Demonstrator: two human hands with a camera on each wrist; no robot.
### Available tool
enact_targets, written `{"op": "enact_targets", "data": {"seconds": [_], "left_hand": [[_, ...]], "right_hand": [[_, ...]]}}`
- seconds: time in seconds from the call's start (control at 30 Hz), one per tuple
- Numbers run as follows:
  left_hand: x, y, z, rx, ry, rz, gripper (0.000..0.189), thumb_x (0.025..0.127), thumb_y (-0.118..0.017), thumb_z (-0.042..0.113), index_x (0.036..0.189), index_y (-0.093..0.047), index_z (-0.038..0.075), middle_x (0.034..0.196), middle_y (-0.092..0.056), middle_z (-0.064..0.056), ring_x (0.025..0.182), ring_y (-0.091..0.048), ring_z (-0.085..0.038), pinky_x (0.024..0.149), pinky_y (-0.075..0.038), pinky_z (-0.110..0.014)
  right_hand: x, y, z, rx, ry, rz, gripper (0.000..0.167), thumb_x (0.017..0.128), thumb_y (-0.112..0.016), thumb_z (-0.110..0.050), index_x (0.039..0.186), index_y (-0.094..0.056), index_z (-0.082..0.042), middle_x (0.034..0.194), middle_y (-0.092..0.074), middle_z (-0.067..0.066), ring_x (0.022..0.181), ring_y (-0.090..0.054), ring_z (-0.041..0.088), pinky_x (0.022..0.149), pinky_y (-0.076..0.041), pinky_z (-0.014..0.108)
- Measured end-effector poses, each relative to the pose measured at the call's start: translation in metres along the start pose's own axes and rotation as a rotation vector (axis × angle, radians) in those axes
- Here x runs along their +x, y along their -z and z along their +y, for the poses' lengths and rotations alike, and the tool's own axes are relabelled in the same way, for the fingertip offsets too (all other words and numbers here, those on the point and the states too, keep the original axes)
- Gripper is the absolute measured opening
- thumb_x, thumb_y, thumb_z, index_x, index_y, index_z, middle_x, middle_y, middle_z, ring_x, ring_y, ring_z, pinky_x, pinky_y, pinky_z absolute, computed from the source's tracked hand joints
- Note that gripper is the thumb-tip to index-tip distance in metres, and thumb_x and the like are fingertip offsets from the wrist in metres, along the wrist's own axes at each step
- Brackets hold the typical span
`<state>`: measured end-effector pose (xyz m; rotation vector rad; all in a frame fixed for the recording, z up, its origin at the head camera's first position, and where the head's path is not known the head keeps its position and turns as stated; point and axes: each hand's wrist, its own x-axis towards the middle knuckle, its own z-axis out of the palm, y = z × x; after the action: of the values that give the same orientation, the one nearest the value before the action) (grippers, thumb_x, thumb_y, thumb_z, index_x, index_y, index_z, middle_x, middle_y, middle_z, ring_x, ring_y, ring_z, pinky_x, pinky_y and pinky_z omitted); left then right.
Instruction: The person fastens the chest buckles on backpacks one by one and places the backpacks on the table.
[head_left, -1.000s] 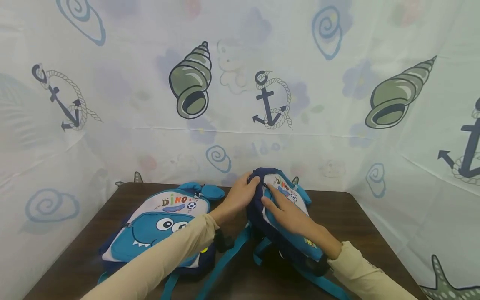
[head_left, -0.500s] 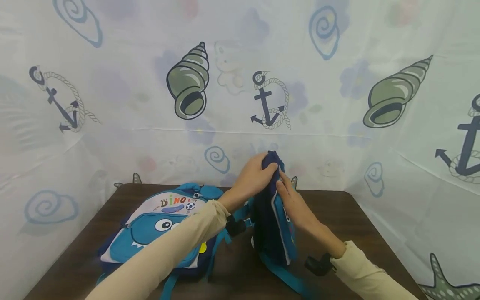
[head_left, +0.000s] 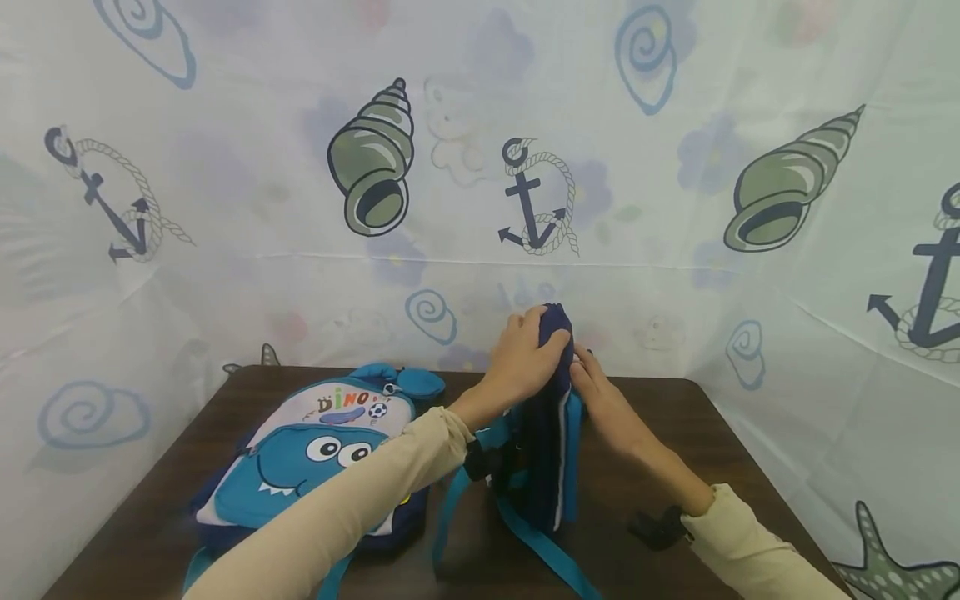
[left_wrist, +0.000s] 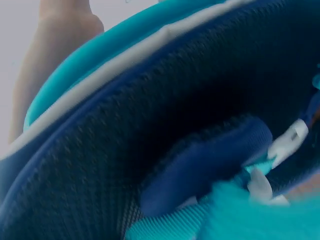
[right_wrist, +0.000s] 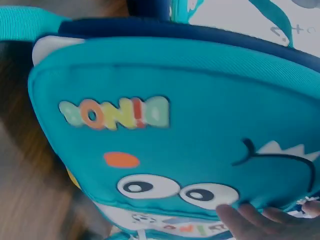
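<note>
A small navy and teal dinosaur backpack [head_left: 550, 454] stands on edge at the middle of the table, its narrow side toward me in the head view. My left hand [head_left: 522, 360] grips its upper edge, thumb on the near side. Against its front, my right hand [head_left: 611, 404] lies with fairly straight fingers. In the right wrist view those fingertips [right_wrist: 250, 218] touch the teal front pocket [right_wrist: 150, 145] beside its printed eyes. The left wrist view shows the dark mesh side [left_wrist: 100, 150] and a blurred teal strap [left_wrist: 250, 215]. The left fingers' far side is hidden behind the backpack.
A second, matching backpack [head_left: 285, 475] lies face up on the left of the dark wooden table [head_left: 675, 442]. Teal straps [head_left: 551, 550] trail over the tabletop. A white curtain [head_left: 637, 283] with shells and anchors hangs around the table.
The held backpack has turned from showing its printed front to standing edge-on, and has risen slightly. Both hands have moved a little to the right with it.
</note>
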<state>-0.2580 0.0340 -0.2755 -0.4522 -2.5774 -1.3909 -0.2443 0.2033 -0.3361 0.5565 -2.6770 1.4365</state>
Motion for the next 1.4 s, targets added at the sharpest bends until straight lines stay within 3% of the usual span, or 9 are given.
{"op": "enact_targets", "data": {"seconds": [0.17,0.33,0.53,0.7,0.97,1.07,1.17,1.3,1.4], "left_hand": [[0.000,-0.004,-0.003,-0.037,0.050,0.027,0.062,0.099,-0.044,0.039,0.154,-0.034,0.011,0.149,-0.041,-0.019,0.133,-0.047,-0.038,0.110,-0.039,-0.058],[0.000,-0.005,-0.007,-0.052,0.091,0.042,0.062,0.101,-0.042,0.042,0.154,-0.034,0.011,0.151,-0.039,-0.019,0.136,-0.044,-0.038,0.113,-0.033,-0.061],[0.001,-0.006,-0.010,-0.086,0.037,0.035,0.064,0.104,-0.037,0.050,0.154,-0.032,0.010,0.149,-0.039,-0.021,0.136,-0.042,-0.040,0.112,-0.028,-0.065],[0.002,-0.011,-0.014,-0.104,-0.029,0.040,0.059,0.106,-0.034,0.047,0.151,-0.037,0.009,0.143,-0.041,-0.020,0.132,-0.043,-0.039,0.109,-0.028,-0.068],[-0.013,-0.006,-0.024,-0.067,-0.106,-0.174,0.075,0.103,-0.037,0.058,0.160,-0.016,0.013,0.152,-0.029,-0.020,0.138,-0.039,-0.037,0.112,-0.033,-0.061],[-0.018,-0.001,-0.034,-0.128,-0.066,-0.217,0.081,0.101,-0.038,0.063,0.161,-0.010,0.016,0.160,-0.022,-0.016,0.145,-0.033,-0.036,0.116,-0.029,-0.061],[-0.020,0.001,-0.051,-0.224,0.020,-0.180,0.077,0.102,-0.034,0.061,0.160,-0.014,0.015,0.162,-0.023,-0.015,0.146,-0.033,-0.036,0.117,-0.028,-0.060],[-0.023,-0.005,-0.086,-0.310,0.193,-0.121,0.074,0.105,-0.028,0.058,0.156,-0.024,0.006,0.159,-0.029,-0.022,0.145,-0.033,-0.041,0.118,-0.026,-0.060],[-0.034,-0.016,-0.113,-0.381,0.354,-0.183,0.076,0.106,-0.026,0.055,0.156,-0.018,-0.001,0.161,-0.020,-0.026,0.148,-0.022,-0.046,0.120,-0.019,-0.062]], "right_hand": [[0.003,0.017,-0.009,-0.086,0.022,0.044,0.064,0.107,-0.029,-0.050,0.160,-0.018,-0.016,0.161,-0.028,0.022,0.144,-0.033,0.047,0.112,-0.028,0.069],[0.015,0.040,-0.044,-0.253,0.090,0.136,0.066,0.105,-0.041,-0.048,0.158,-0.026,-0.012,0.161,-0.029,0.018,0.144,-0.035,0.041,0.113,-0.034,0.063],[0.040,0.048,-0.094,-0.469,0.113,-0.094,0.062,0.106,-0.036,-0.049,0.157,-0.032,-0.013,0.163,-0.025,0.018,0.149,-0.027,0.039,0.118,-0.024,0.062],[0.057,0.043,-0.105,-0.529,0.077,-0.244,0.058,0.107,-0.034,-0.044,0.152,-0.040,-0.007,0.158,-0.033,0.022,0.148,-0.029,0.041,0.119,-0.024,0.059],[0.058,0.047,-0.097,-0.581,0.029,-0.267,0.066,0.105,-0.041,-0.046,0.149,-0.041,0.003,0.155,-0.034,0.029,0.143,-0.036,0.045,0.116,-0.030,0.059],[0.055,0.045,-0.097,-0.648,0.012,-0.238,0.070,0.102,-0.045,-0.050,0.150,-0.040,0.001,0.156,-0.034,0.028,0.138,-0.043,0.045,0.112,-0.037,0.060],[0.051,0.043,-0.096,-0.717,0.004,-0.205,0.072,0.101,-0.046,-0.052,0.151,-0.039,-0.001,0.157,-0.034,0.027,0.136,-0.046,0.045,0.108,-0.041,0.061],[0.046,0.041,-0.095,-0.772,0.005,-0.169,0.073,0.100,-0.046,-0.055,0.152,-0.039,-0.003,0.156,-0.035,0.026,0.139,-0.042,0.044,0.108,-0.041,0.062],[0.042,0.039,-0.092,-0.789,0.009,-0.157,0.073,0.100,-0.045,-0.056,0.152,-0.039,-0.004,0.156,-0.036,0.026,0.140,-0.041,0.044,0.107,-0.040,0.063]]}}
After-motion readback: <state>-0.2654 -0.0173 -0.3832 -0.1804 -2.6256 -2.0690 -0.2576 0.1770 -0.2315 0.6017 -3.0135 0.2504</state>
